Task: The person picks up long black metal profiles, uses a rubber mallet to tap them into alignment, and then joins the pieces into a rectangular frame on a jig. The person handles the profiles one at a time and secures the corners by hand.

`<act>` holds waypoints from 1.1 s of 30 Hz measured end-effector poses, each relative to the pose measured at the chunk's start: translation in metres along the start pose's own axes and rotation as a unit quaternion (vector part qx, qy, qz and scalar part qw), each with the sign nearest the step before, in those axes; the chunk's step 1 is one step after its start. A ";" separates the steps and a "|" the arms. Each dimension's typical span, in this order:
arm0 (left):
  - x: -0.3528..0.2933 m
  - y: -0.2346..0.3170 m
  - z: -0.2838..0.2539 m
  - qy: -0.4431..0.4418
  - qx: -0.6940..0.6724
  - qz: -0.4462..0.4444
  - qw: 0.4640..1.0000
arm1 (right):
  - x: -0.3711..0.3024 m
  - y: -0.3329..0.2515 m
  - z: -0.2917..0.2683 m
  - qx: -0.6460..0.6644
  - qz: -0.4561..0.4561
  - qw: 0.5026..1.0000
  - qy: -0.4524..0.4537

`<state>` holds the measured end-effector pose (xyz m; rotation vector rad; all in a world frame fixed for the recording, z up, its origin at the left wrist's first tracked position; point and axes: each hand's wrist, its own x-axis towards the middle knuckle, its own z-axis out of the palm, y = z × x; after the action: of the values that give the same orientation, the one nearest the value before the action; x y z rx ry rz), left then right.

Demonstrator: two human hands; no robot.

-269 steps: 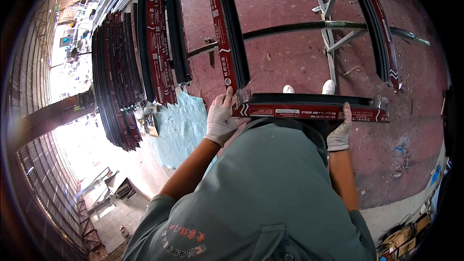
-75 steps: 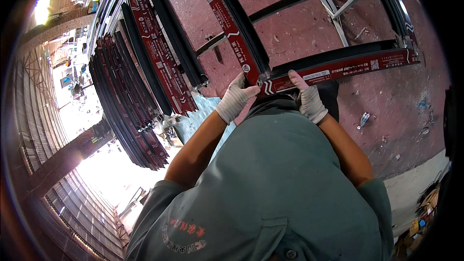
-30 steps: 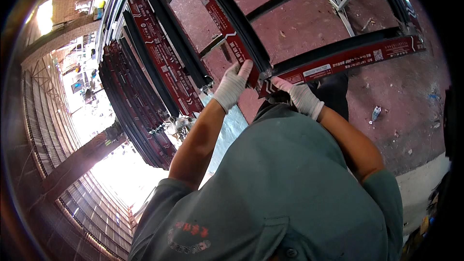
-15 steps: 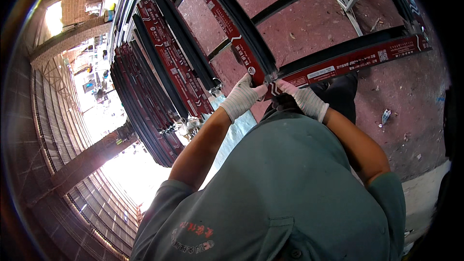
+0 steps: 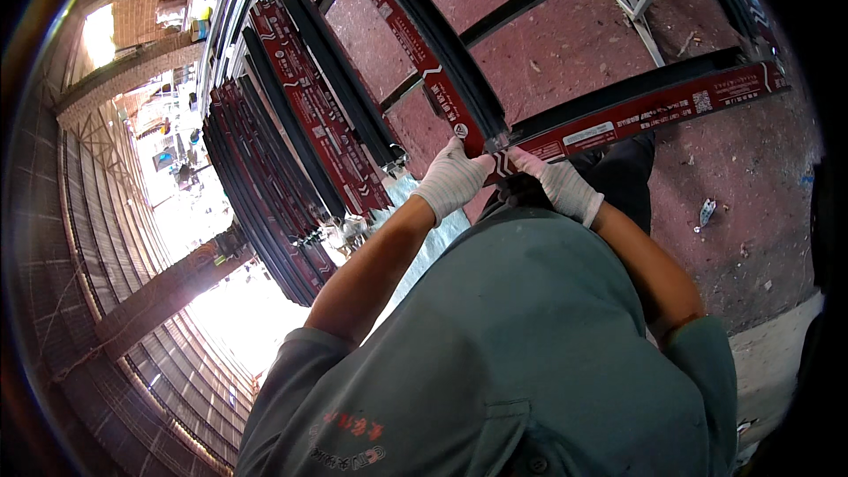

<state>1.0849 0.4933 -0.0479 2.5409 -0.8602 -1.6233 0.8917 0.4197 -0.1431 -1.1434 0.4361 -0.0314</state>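
Note:
A large dark frame of metal profiles with red printed protective film spans the view ahead of me. Its near corner, where a long profile (image 5: 442, 79) running away from me meets a crosswise profile (image 5: 654, 113) going right, is right at my waist. My left hand (image 5: 452, 178), in a whitish knit glove, closes on this corner from the left, thumb pointing at the joint. From the other side my right hand (image 5: 564, 187), gloved alike, grips the corner with its fingers pressed to the red film. The undersides of both grips are hidden.
More dark and red-filmed profiles (image 5: 305, 97) lie side by side at the left, with a tighter bundle (image 5: 256, 177) beyond them. A pale metal stand leg (image 5: 638, 13) is under the frame's far part. Small litter (image 5: 705, 214) lies on the reddish floor at right.
My left hand has shifted slightly right and closer to the corner. My right hand has barely moved, and the frame stays in nearly the same place.

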 end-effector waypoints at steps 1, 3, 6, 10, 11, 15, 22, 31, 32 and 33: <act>0.006 -0.013 0.001 -0.002 0.006 0.029 1.000 | 0.001 -0.005 0.003 0.055 0.036 0.998 0.010; 0.021 -0.050 0.010 0.016 -0.046 0.077 0.996 | 0.000 -0.018 0.007 0.140 0.080 0.987 0.022; 0.007 -0.023 -0.002 0.003 -0.164 0.042 0.986 | 0.002 -0.007 0.006 0.219 0.085 0.972 0.015; 0.014 -0.021 -0.007 0.015 -0.365 0.091 0.926 | 0.002 -0.014 -0.001 0.359 0.217 0.907 0.003; 0.024 -0.021 -0.012 -0.007 -0.431 0.076 0.899 | 0.001 -0.022 -0.003 0.337 0.209 0.918 0.003; 0.055 -0.008 -0.016 -0.028 -0.576 0.046 0.816 | -0.002 -0.015 0.003 0.268 0.144 0.949 0.081; 0.077 -0.001 0.013 0.016 -0.607 0.019 0.794 | -0.022 0.007 -0.007 0.090 0.058 0.988 0.112; 0.087 0.031 0.047 0.029 -0.617 0.006 0.786 | -0.038 0.010 -0.008 0.345 -0.076 0.887 0.299; 0.090 0.031 0.049 0.034 -0.617 0.008 0.786 | -0.038 0.012 -0.006 0.372 -0.119 0.862 0.323; 0.092 0.030 0.051 0.038 -0.618 0.009 0.785 | -0.045 0.020 -0.012 0.403 -0.104 0.838 0.353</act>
<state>1.0576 0.4408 -0.1399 1.5637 0.2331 -1.3079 0.8426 0.4291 -0.1505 -0.2899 0.8456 -0.7837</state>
